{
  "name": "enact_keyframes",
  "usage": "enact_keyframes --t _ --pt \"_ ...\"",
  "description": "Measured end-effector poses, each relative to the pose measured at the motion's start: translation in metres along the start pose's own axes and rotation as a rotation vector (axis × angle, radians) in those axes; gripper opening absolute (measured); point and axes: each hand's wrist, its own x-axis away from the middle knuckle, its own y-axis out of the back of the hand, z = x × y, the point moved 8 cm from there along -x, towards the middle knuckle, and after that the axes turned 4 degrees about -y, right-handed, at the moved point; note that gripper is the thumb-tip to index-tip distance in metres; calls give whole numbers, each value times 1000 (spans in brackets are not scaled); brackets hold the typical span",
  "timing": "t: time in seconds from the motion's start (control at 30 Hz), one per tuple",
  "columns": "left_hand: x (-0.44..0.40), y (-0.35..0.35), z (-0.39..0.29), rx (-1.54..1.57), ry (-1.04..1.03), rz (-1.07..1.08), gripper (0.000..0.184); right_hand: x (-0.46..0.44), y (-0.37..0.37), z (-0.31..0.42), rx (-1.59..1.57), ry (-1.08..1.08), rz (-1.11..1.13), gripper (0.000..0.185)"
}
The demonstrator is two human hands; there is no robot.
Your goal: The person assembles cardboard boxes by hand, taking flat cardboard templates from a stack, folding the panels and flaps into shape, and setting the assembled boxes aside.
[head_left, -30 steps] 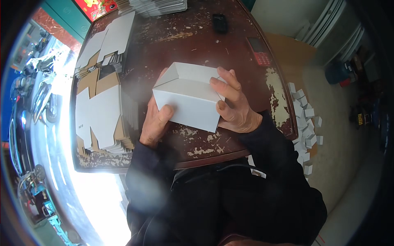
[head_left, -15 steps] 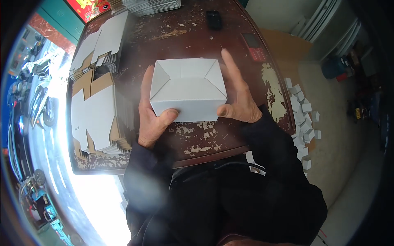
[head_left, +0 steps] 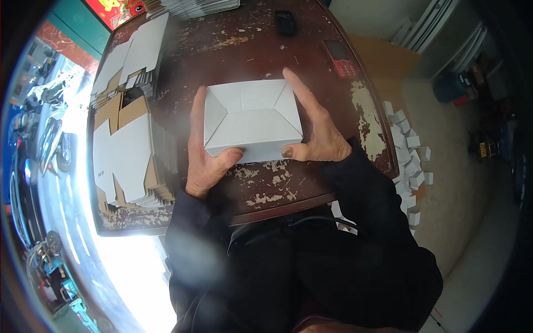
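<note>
A white cardboard box [head_left: 252,126] is held above the near part of the worn brown table [head_left: 233,61]. Its upward face has diagonal creases running in from the corners. My left hand [head_left: 208,158] is closed on its left side, the thumb on the near wall and the fingers along the side. On the opposite side, my right hand [head_left: 322,133] presses against the box, its thumb on the near wall and its fingers reaching to the far right corner. The underside of the box is hidden.
Flat white cartons with brown insides [head_left: 125,152] are stacked at the table's left, and more flattened cartons [head_left: 194,6] lie at the far edge. A black phone [head_left: 285,23] and a red phone [head_left: 340,60] rest on the right. Small white boxes [head_left: 412,161] are heaped on the floor.
My right hand has moved left, from slightly apart to pressed against the box's right side. The box has turned a little, and its near wall shows less.
</note>
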Motion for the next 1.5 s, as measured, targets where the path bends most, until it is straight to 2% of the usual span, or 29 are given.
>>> enact_keyframes --t 0.13,0.3,0.43,0.53,0.6,0.67,0.7,0.77,0.83,0.93,1.0,1.03,1.1,1.17,1.2,1.27,1.33,1.4,1.5 --pt "1 -6 1 -22 -34 30 110 -2 2 -5 -35 -40 18 113" --pt "1 -11 0 -104 -6 80 115 1 11 -3 -1 -121 37 111" --pt "2 -24 0 -114 -86 197 94 21 32 -14 18 -131 -61 108" --pt "5 -23 1 -147 -87 198 90 43 73 -15 57 -203 -229 107" --pt "5 -25 1 -182 -88 231 87 68 109 -17 219 -280 -371 104" --pt "6 -26 -2 -230 -63 240 73 93 143 -10 229 -292 -500 94" --pt "6 -25 1 -246 -52 213 73 107 163 -9 318 -339 -563 89" --pt "9 -30 2 -366 -172 264 63 141 212 -22 420 -434 -661 79" --pt "11 -28 2 -396 -156 260 61 182 263 -39 540 -538 -754 81" --pt "11 -34 3 -428 -159 316 55 266 361 -67 962 -785 -787 77" --pt "10 -35 5 -454 -187 303 54 342 429 -87 1367 -1053 -823 78" --pt "11 -35 6 -477 -217 296 54 345 425 -86 1370 -1040 -811 78" --pt "12 -37 7 -521 -276 290 52 349 423 -77 1690 -1131 -837 77" --pt "14 -40 9 -555 -256 319 52 320 417 -101 1554 -825 -734 75" --pt "14 -42 10 -592 -243 348 52 287 394 -103 1485 -737 -714 69" --pt "15 -42 12 -671 -216 401 52 206 328 -96 1255 -456 -592 64" --pt "15 -40 15 -711 -199 408 52 121 248 -72 967 -354 -506 57" --pt "14 -41 23 -779 -171 438 51 48 165 -47 801 -260 -325 55" --pt "14 -42 27 -807 -151 461 48 -24 44 -14 248 -296 -127 58"
